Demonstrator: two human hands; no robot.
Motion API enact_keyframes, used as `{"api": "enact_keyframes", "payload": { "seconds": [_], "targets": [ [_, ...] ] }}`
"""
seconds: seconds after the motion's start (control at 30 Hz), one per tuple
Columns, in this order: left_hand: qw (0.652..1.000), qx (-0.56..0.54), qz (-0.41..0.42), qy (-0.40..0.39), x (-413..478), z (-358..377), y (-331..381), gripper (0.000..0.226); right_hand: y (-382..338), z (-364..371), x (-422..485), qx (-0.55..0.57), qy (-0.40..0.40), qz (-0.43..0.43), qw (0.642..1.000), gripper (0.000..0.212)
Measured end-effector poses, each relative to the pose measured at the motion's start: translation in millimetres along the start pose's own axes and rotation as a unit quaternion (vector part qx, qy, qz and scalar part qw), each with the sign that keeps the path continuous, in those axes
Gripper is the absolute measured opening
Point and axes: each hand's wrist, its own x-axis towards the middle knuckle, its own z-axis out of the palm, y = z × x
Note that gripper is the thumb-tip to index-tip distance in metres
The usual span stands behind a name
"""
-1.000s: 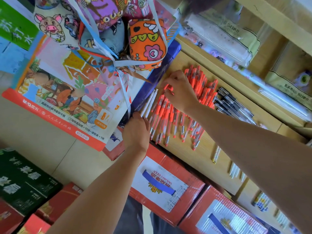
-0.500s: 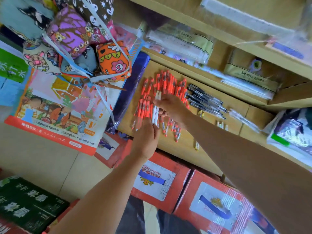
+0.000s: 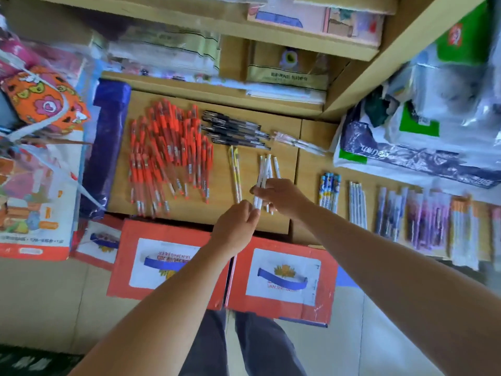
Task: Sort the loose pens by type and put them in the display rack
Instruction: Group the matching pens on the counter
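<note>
Pens mostly grouped on shelf [image 3: 252, 218]: red pile [image 3: 169, 156] centre-left, black set [image 3: 234, 131] above centre, further groups right. Right hand [image 3: 282, 198] grips white pens [image 3: 264, 180] at centre. Left hand [image 3: 237, 226] pinches their lower ends. Placement pending; rack not identifiable.

Could not read the smeared print on the packets [image 3: 287, 74] at twelve o'clock. Could not tell the blurred purple pens [image 3: 423, 223] at three o'clock apart, nor the last bundle [image 3: 496, 234], cut by the edge. Lost the lower ends of the white pens [image 3: 264, 175] behind the right hand [image 3: 282, 196].
</note>
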Motion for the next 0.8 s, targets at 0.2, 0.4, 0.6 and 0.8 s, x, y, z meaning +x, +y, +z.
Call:
{"api": "enact_keyframes", "payload": {
  "seconds": [0.2, 0.4, 0.6, 0.8],
  "targets": [
    [0.977, 0.188, 0.072, 0.068, 18, 14, -2, 0.024, 46, -41, 13, -0.059, 0.124, 0.023, 0.99, 0.029],
    [0.959, 0.265, 0.08, 0.064, 38, 18, -12, 0.037, 49, -51, 49, -0.193, 0.154, -0.017, 0.969, 0.019],
    [0.953, 0.281, 0.079, 0.076, 44, 19, -23, 0.044, 57, -38, 63, -0.235, 0.168, -0.035, 0.957, 0.035],
    [0.954, 0.27, 0.103, 0.084, 46, 17, -27, 0.034, 67, -28, 57, -0.23, 0.181, -0.089, 0.952, 0.04]
  ]
}}
